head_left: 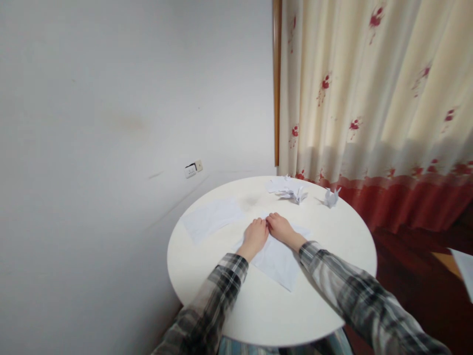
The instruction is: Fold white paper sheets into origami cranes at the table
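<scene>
A white sheet of paper lies on the round white table, one corner pointing toward me. My left hand and my right hand meet at the sheet's far part, fingertips side by side. Both hands have their fingers curled and pressed down on the paper. The fold or edge under the fingertips is hidden by the hands. Part of the paper shows past my right wrist and a little of it left of my left wrist.
Other white sheets lie at the table's left. Folded paper pieces sit on papers at the back, with another folded paper figure to their right. A wall with a socket stands left; a floral curtain hangs behind.
</scene>
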`<state>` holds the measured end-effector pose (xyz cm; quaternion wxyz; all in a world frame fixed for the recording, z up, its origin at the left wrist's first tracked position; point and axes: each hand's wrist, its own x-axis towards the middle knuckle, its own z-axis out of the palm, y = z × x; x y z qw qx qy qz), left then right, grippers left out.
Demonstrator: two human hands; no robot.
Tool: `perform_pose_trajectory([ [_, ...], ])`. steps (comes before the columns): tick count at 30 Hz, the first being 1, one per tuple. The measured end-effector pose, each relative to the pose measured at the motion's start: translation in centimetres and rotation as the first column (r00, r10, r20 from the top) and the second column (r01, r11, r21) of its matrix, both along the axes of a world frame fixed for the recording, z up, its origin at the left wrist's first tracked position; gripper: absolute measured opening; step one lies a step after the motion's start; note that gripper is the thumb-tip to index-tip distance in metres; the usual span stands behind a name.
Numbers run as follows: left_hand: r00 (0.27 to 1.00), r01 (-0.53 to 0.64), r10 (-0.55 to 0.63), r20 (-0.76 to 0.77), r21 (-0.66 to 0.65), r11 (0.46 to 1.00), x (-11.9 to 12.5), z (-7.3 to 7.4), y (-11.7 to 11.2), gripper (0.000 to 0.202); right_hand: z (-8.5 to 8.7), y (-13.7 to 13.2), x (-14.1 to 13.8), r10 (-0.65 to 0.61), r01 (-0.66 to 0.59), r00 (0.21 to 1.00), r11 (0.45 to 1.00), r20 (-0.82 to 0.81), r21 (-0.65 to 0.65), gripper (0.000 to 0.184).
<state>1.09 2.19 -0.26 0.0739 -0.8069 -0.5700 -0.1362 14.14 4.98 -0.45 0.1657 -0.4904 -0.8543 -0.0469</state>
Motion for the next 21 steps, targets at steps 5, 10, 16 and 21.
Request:
perform_pose_trajectory([
  [5,0.999,0.027,-0.027,0.02,-0.005,1.0,0.1,-0.9,0.3,0.034,-0.1,0.1,0.0,0.027,-0.027,1.0,1.0,-0.005,0.006,0.026],
  [10,0.999,0.031,-0.031,0.01,-0.045,0.998,-0.1,-1.4,0.9,0.044,-0.3,0.3,0.1,0.053,-0.053,0.999,0.998,0.013,-0.038,0.032],
  [16,0.999,0.038,-0.037,0.02,-0.051,0.998,0.0,-0.3,0.7,0.039,-0.6,0.2,0.2,0.049,-0.049,0.999,0.993,-0.001,-0.108,0.045],
  [21,0.996,0.047,-0.041,0.084,-0.08,0.996,0.0,-0.7,1.1,0.046,-0.7,0.1,0.4,0.053,-0.053,0.999,0.985,-0.003,-0.167,0.047],
])
